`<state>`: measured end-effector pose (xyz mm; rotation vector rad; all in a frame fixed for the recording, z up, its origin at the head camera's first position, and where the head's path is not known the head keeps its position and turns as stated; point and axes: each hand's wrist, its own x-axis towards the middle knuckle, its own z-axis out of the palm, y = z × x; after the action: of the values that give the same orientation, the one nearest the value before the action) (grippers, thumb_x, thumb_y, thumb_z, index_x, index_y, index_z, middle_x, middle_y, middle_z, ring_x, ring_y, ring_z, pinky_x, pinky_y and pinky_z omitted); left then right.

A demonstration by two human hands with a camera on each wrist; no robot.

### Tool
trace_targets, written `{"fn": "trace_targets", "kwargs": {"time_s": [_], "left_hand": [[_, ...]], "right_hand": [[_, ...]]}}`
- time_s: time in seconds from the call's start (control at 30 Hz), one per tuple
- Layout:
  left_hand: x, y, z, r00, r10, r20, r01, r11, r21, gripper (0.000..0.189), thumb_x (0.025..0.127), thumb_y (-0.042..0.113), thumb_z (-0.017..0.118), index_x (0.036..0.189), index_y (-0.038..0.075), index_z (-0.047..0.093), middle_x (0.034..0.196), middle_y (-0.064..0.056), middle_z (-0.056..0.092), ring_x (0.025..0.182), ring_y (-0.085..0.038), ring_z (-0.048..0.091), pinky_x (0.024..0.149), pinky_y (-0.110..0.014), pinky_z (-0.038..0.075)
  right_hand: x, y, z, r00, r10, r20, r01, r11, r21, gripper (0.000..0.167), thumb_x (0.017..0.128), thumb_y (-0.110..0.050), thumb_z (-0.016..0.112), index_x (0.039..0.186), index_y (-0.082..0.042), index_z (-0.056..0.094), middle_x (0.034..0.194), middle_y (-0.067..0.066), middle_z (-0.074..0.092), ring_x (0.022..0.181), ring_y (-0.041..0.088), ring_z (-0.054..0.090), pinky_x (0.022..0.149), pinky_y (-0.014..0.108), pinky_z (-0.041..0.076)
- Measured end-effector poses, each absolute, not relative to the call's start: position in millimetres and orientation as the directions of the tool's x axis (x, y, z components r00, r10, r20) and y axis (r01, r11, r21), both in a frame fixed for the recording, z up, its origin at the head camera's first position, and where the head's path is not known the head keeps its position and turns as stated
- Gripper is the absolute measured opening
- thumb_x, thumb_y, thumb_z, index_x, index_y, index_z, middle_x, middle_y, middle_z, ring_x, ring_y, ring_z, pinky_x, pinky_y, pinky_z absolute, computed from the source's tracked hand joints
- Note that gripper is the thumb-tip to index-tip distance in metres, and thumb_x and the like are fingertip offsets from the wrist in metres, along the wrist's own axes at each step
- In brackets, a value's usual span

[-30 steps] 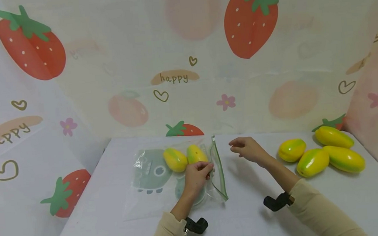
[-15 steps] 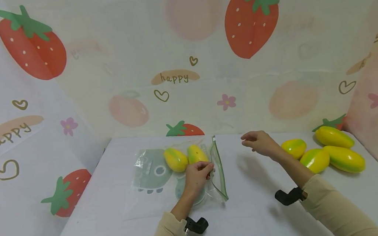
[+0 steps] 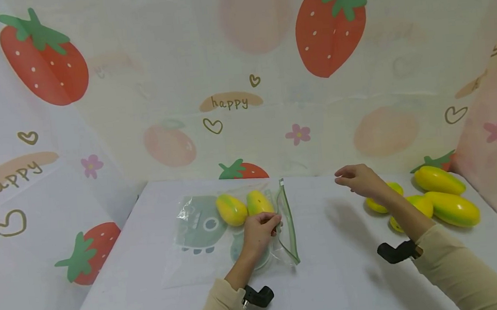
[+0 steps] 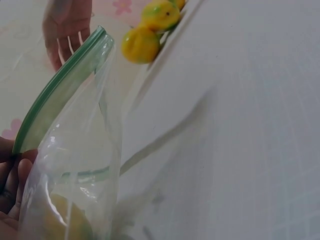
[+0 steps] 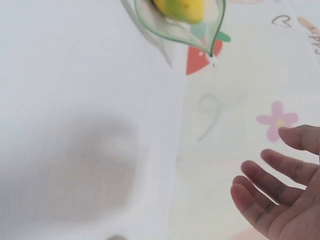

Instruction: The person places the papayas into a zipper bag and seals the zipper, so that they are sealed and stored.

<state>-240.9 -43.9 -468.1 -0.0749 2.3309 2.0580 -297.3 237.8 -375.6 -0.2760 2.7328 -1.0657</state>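
A clear zip bag (image 3: 290, 239) with a green zip edge and a printed cartoon lies on the table, its mouth facing right. Two yellow fruits with green streaks, one on the left (image 3: 231, 210) and one on the right (image 3: 258, 202), are inside it. My left hand (image 3: 258, 232) pinches the near side of the bag's mouth; the left wrist view shows the green zip edge (image 4: 55, 82) standing apart there. My right hand (image 3: 361, 181) hovers over the table with nothing in it, fingers loosely bent in the right wrist view. It is left of more yellow fruits.
Several yellow-green fruits (image 3: 454, 208) lie grouped at the table's right side, two of them partly hidden by my right forearm. A strawberry-printed cloth (image 3: 247, 140) stands behind the white table (image 3: 122, 281) and along both sides.
My right hand has moved right, away from the bag and towards the fruit group. My left hand keeps its pinch on the bag, which has stayed in place.
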Motion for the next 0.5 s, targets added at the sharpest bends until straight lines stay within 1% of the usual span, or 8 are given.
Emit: {"fn": "trace_targets", "kwargs": {"time_s": [0.17, 0.27, 0.5], "left_hand": [[-241.1, -44.7, -468.8, -0.998, -0.014, -0.055, -0.056, 0.121, 0.991, 0.020, 0.092, 0.016, 0.066, 0.100, -0.001, 0.073, 0.085, -0.010, 0.072, 0.065, -0.009, 0.055, 0.062, -0.018, 0.050], [-241.2, -45.1, -468.9, -0.998, -0.013, -0.056, -0.057, 0.117, 0.991, 0.020, 0.092, 0.016, 0.067, 0.100, -0.001, 0.073, 0.083, -0.008, 0.071, 0.065, -0.009, 0.054, 0.063, -0.018, 0.050], [-240.5, -46.4, -468.3, -0.998, -0.016, -0.059, -0.061, 0.119, 0.991, 0.019, 0.092, 0.015, 0.066, 0.099, -0.001, 0.073, 0.083, -0.007, 0.071, 0.065, -0.009, 0.054, 0.063, -0.019, 0.050]], "right_hand": [[-295.3, 245.5, -369.3, -0.966, -0.231, -0.118, -0.096, 0.742, -0.663, 0.046, 0.100, -0.029, 0.053, 0.131, 0.003, 0.054, 0.126, 0.028, 0.060, 0.096, 0.031, 0.062, 0.085, 0.041, 0.054], [-294.2, 251.7, -366.5, -0.967, -0.223, -0.124, -0.091, 0.756, -0.648, 0.048, 0.100, -0.030, 0.052, 0.132, 0.005, 0.052, 0.127, 0.029, 0.058, 0.098, 0.033, 0.062, 0.086, 0.042, 0.055], [-293.4, 268.6, -364.3, -0.967, -0.209, -0.148, -0.078, 0.792, -0.606, 0.051, 0.100, -0.033, 0.050, 0.134, 0.006, 0.050, 0.131, 0.033, 0.053, 0.106, 0.040, 0.059, 0.090, 0.046, 0.054]]}}
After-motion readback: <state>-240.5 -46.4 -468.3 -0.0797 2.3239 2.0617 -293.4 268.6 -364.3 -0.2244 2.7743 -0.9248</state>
